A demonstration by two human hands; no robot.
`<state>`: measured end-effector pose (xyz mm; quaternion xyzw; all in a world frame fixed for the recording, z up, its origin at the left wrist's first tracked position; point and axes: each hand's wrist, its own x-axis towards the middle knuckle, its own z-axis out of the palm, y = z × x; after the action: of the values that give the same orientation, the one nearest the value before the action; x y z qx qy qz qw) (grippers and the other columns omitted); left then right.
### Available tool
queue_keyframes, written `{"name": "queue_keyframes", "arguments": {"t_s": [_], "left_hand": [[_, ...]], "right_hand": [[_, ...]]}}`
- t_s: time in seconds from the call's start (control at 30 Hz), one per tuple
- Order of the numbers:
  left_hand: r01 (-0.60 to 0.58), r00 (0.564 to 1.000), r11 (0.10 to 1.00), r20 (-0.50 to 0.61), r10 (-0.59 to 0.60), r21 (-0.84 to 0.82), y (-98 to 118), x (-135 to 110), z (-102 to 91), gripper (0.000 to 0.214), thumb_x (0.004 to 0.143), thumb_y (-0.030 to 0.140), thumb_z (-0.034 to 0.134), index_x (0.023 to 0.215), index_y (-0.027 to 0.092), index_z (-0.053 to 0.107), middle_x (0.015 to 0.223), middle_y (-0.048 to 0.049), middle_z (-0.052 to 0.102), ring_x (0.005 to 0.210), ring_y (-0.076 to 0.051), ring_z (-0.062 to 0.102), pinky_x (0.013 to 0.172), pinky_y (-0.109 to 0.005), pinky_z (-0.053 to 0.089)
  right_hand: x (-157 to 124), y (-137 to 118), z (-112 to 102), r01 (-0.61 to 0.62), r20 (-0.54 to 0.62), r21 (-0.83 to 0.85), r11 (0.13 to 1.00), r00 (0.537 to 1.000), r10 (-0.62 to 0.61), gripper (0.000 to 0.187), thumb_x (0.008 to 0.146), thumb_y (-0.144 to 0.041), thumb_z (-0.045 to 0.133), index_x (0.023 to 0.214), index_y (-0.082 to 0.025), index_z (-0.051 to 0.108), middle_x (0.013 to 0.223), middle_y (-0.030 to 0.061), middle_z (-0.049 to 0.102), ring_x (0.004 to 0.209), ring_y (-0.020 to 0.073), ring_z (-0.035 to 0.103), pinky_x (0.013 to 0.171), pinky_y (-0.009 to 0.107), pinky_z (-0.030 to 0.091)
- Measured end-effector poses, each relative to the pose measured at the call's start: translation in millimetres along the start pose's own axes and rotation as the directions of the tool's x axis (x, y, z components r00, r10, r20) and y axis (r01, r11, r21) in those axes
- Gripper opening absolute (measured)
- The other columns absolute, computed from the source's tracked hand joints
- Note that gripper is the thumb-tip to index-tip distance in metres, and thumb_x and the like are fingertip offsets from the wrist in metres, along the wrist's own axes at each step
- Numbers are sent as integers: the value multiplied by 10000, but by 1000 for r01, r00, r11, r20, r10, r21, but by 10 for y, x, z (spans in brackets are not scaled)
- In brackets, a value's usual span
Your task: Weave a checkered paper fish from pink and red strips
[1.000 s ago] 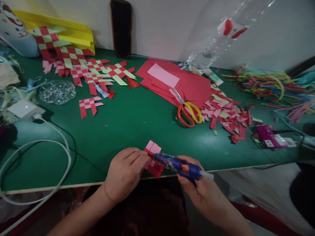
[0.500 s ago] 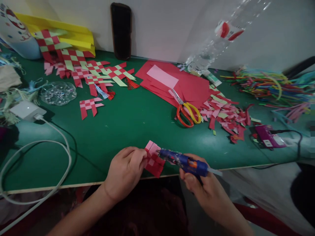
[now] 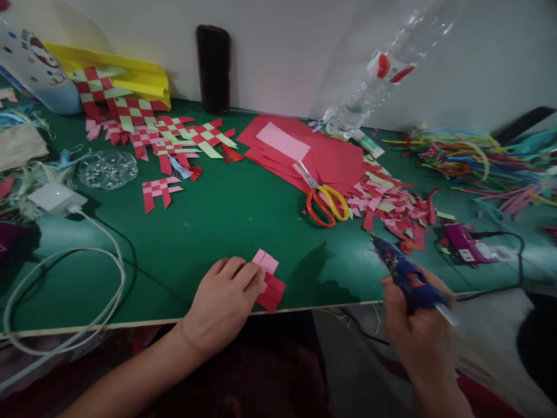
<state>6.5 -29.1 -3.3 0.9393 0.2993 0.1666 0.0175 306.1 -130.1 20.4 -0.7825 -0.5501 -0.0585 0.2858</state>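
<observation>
My left hand (image 3: 228,296) is at the front edge of the table, its fingers closed on a small woven paper piece (image 3: 273,288). Pink strips show at the top of this piece and red ones at the bottom; my fingers cover part of its middle. Off to the right, my right hand (image 3: 420,322) grips a blue hot glue gun (image 3: 404,273), nozzle tilted up and to the left. A clear glue stick (image 3: 447,313) pokes out of its rear. The gun is apart from the paper, and its nozzle is near the paper scraps (image 3: 387,206).
Scissors (image 3: 324,203) lie by red paper sheets (image 3: 335,157). Several woven paper fish (image 3: 159,188) are at the left, near a clear bead tray (image 3: 108,169) and a charger (image 3: 56,198) with a looping cable. A purple power strip (image 3: 467,244) sits right; a phone (image 3: 213,69) leans behind.
My right hand has drawn the glue gun away from the woven paper, to the right. My left hand's fingers now reach further over the paper's middle.
</observation>
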Motion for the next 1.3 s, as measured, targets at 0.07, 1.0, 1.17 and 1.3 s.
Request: {"name": "queue_keyframes", "arguments": {"t_s": [0.07, 1.0, 1.17, 1.3], "left_hand": [[19, 1000, 1000, 11, -20, 21, 25, 37, -39, 227, 930, 161, 507, 1114, 142, 640, 1043, -70, 644, 962, -252, 553, 783, -409, 503], [-91, 985, 991, -153, 75, -99, 55, -371, 138, 321, 982, 232, 456, 1263, 153, 589, 1284, -45, 651, 1271, -198, 532, 1234, -423, 83], [-91, 949, 953, -316, -5, -289, 70, -571, 130, 425, 922, 12, 367, 1175, 212, 643, 1121, -18, 726, 1152, -145, 629, 1200, -421, 265], [-134, 942, 903, -336, -12, -408, -2, -501, 71, 308, 889, 122, 522, 1138, 240, 661, 1074, -5, 746, 981, -137, 710, 1046, -294, 478]], "right_hand": [[-2, 118, 40, 50, -39, -154, 987, 998, -57, 470, 907, -484, 480, 1246, -161, 521, 1208, 193, 565, 1054, 343, 582, 847, 483, 485], [36, 205, 59, 187, 93, -313, 931, 982, -166, 513, 922, -505, 434, 1336, -215, 523, 1324, 157, 514, 1186, 345, 493, 998, 569, 394], [-51, -228, 15, 304, 78, -110, 946, 952, -296, 407, 928, -363, 528, 1315, -238, 532, 1332, 136, 495, 1225, 308, 457, 1032, 538, 396], [-90, -594, -38, 237, 167, 173, 956, 949, -266, 372, 933, -332, 537, 1300, -275, 541, 1340, 108, 507, 1273, 275, 446, 1066, 502, 395]]}}
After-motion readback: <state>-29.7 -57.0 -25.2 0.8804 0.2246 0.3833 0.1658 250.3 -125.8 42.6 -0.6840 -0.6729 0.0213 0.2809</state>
